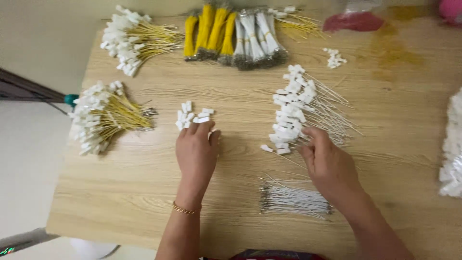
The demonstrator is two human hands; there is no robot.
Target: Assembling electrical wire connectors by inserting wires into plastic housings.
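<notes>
— Connectors (192,114), small and white, lie in a loose pile at the middle of the wooden table (144,192); who is at them?
— One person. The left hand (196,151) rests palm down with its fingertips at the near edge of that pile; whether the fingers pinch a piece, I cannot tell.
— And the right hand (327,161)?
— Its curled fingers touch the near end of a heap of white wires (301,110) fitted with white connectors, well right of the pile; a firm grip cannot be made out.
— What lies around?
— A bare wire bundle (296,198) sits between the forearms near the front edge. Yellow wires (103,118) with white ends fan out at left, another such heap (134,38) at far left, and bound yellow and white bundles (231,33) line the far edge
</notes>
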